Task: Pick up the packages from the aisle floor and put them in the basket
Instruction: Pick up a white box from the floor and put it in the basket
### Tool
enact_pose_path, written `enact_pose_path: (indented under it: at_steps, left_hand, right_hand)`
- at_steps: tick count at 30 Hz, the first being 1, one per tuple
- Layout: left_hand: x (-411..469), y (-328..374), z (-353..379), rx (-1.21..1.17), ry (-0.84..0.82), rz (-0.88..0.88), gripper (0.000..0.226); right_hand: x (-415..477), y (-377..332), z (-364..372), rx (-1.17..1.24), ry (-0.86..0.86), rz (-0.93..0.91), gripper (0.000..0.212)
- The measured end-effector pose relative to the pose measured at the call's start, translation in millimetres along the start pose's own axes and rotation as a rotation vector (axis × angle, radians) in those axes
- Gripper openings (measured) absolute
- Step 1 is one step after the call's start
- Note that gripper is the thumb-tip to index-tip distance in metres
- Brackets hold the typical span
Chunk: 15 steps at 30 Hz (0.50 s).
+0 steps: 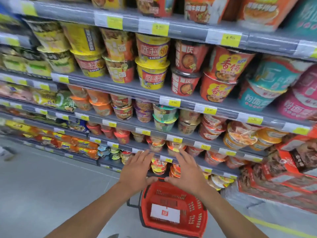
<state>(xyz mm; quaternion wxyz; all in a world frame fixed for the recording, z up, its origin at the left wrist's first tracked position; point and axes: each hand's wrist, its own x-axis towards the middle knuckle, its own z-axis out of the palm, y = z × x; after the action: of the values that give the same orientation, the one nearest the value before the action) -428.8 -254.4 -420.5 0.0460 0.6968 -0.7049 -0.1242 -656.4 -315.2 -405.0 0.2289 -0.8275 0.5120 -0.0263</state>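
Observation:
A red plastic basket (193, 219) stands on the grey aisle floor below me, close to the bottom shelf, with a white label on its inner wall. Nothing shows inside it. My left hand (137, 167) and my right hand (187, 170) are both stretched forward above the basket's far rim, palms down, fingers spread, holding nothing. I see no loose package on the visible floor.
Grey shelves (120, 79) packed with instant noodle cups and bags fill the view ahead, with yellow price tags on the edges. Stacked red cartons (283, 170) stand at the right. Bare grey floor (42, 186) lies to the left, a yellow floor line (274, 225) to the right.

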Motion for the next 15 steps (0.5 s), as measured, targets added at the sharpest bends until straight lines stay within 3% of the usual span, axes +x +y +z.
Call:
enact_pose_path:
  at_steps: [10,15]
  left_hand:
    - [-113,-100,-41,-0.024,0.17,-0.431,0.097]
    - [-205,-163,-38,-0.056,0.233,-0.655,0.112]
  right_hand:
    - [55,-142,32,-0.049,-0.136,-0.418,0.111]
    - [57,-244,68,-0.121,-0.237,-0.606,0.124]
